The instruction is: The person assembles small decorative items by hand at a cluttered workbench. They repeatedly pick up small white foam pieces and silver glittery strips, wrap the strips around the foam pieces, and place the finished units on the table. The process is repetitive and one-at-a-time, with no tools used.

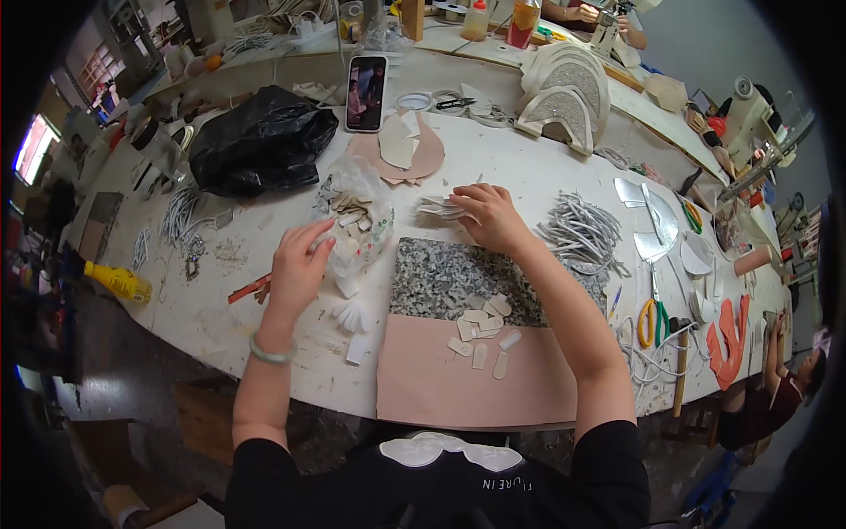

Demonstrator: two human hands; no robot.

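Observation:
My left hand (300, 266) is beside a clear plastic bag (377, 216) with several small cream-coloured flat pieces (354, 220) in it. Its fingers are bent and apart, and no object shows between them. Past the far edge of a speckled grey stone slab (441, 273), my right hand (490, 217) has its fingers closed on a bundle of thin whitish strips (439, 208); the palm side is hidden. More small cream tabs (480, 328) with rounded ends lie scattered where the slab meets a pink sheet (467, 375). White fanned-out strips (351, 317) sit left of the sheet.
A black plastic bag (260, 141) and a propped phone (366, 93) stand at the back. To the right lie silver-grey cords (582, 229), scissors (653, 323) and a hammer (680, 370). Glittery curved pieces (564, 97) stand behind. Other people work at the far right.

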